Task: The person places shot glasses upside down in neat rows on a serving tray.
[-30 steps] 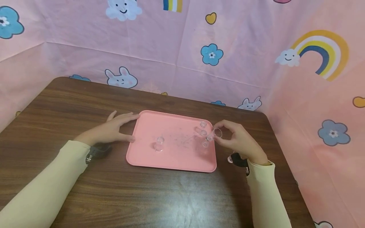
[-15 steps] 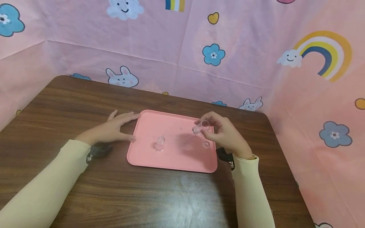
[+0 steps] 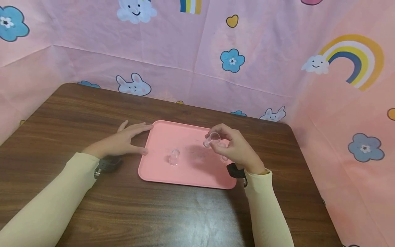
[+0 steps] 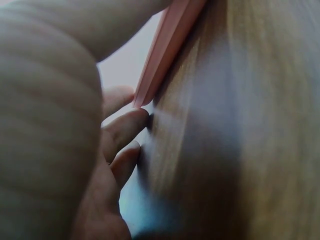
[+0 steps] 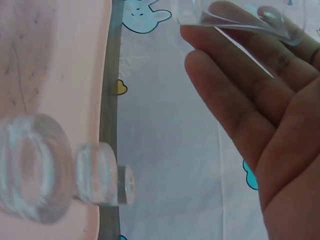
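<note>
In the head view my right hand (image 3: 232, 145) pinches a small clear cup (image 3: 215, 138) above the right part of a pink tray (image 3: 191, 183). The cup is tilted, its round rim toward me; the right wrist view shows its clear wall (image 5: 240, 20) by the fingers. My left hand (image 3: 120, 139) rests at the tray's left edge, thumb and fingers spread and touching the rim. A small clear piece (image 3: 174, 158) stands on the tray left of centre. Under my right hand is another clear piece (image 3: 224, 159), partly hidden. The right wrist view has thick clear round pieces (image 5: 37, 167) on the tray.
The tray lies on a brown wooden table (image 3: 148, 212). A pink cloth (image 3: 172, 44) with cartoon prints hangs behind the table and along its sides. Dark straps (image 3: 236, 170) are on both wrists.
My right hand has moved left with the clear cup, from beyond the tray's right edge to over the tray. The left hand has stayed at the left edge.
</note>
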Available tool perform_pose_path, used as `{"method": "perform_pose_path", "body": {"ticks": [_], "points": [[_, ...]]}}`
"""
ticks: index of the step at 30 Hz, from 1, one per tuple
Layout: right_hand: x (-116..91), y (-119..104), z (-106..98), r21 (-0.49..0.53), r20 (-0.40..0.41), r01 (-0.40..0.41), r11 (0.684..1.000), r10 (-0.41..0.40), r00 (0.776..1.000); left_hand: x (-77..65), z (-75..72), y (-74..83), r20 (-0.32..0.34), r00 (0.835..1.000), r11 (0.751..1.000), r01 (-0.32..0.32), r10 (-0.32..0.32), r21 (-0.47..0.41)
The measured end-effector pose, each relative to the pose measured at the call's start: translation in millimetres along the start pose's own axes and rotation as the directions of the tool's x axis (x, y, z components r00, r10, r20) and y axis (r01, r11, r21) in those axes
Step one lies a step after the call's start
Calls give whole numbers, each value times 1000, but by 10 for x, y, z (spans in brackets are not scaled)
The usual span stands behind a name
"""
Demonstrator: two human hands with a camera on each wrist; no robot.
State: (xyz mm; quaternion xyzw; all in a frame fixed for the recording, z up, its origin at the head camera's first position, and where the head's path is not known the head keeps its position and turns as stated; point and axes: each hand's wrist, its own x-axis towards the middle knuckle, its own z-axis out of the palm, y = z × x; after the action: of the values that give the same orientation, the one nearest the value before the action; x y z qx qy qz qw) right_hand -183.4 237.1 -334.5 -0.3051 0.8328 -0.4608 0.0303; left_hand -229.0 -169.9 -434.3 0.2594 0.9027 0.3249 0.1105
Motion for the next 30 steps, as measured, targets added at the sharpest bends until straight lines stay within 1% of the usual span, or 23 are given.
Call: {"method": "perform_pose_path", "body": {"ticks": [3, 6, 10, 16, 21, 26, 28, 30], "points": [[9, 12, 44, 36, -7, 16, 999, -15, 1000, -7, 2, 9, 1, 1000, 1000, 3, -3, 5], [29, 14, 80, 39, -15, 47, 998, -47, 999, -13, -8, 17, -2, 1000, 1000, 7, -7, 6], [54, -5, 108, -2, -17, 82, 997, -82, 996, -22, -17, 29, -3, 1000, 1000, 8, -8, 0], [93, -13, 136, -40, -8, 104, 994, -105, 994, -17, 10, 5, -15, 1000, 1000, 4, -4, -6], [101, 10, 141, -64, 11, 89, 994, -88, 996, -1, 28, -4, -29, 1000, 1000, 3, -3, -6], [98, 43, 133, -119, 35, 41, 992, -37, 999, 8, 26, 0, -28, 1000, 1000, 2, -2, 0], [99, 57, 133, -138, 34, 20, 990, -16, 999, 7, 25, 3, -27, 1000, 1000, 1, -1, 1], [104, 71, 138, -135, 26, 8, 991, -5, 1000, 5, 25, 6, -26, 1000, 1000, 0, 1, 1]]}}
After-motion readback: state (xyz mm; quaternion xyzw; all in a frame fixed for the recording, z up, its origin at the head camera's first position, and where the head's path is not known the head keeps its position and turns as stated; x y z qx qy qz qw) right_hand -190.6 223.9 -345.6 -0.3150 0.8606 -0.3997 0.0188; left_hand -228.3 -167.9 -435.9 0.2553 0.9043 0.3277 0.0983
